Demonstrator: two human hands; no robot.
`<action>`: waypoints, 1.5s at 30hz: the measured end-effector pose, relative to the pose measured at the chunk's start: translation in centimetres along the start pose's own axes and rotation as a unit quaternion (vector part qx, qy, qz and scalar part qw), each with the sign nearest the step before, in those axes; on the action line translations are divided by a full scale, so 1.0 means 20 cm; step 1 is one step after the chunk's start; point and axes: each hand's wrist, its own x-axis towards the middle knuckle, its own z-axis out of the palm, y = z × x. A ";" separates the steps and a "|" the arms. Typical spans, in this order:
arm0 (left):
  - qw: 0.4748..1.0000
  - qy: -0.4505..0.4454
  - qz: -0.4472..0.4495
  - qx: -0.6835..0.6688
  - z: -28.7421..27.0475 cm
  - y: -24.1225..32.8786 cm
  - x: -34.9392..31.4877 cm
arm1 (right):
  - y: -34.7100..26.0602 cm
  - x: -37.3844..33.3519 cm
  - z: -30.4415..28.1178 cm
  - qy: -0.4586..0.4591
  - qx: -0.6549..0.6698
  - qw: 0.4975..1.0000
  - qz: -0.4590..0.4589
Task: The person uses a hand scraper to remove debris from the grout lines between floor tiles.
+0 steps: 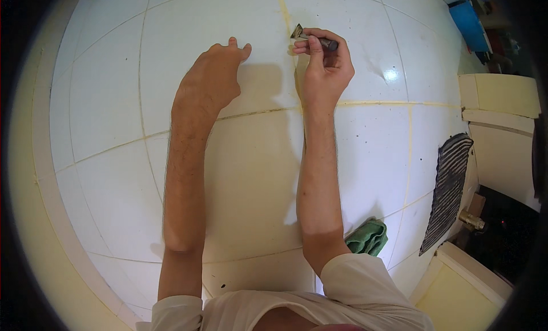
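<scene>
Grout [377, 103] shows yellow along the joint at upper centre and the one running to the right of the frame, while joints at left look thin and grey; the floor tiles [188, 51] seem unevenly dealt with, though how much is left cannot be told. At upper centre the right hand [326, 63], forearm straight and palm turned up, grips a small scraper [326, 43] between thumb and fingers (its blade points left, near the yellow joint). Further left, the left hand [212, 74] reaches palm down, fingers loosely spread, nothing visible in it
</scene>
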 end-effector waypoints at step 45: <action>1.000 -0.018 -0.015 -0.019 0.01 0.04 0.02 | 0.06 -0.01 -0.04 -0.071 0.010 0.997 0.002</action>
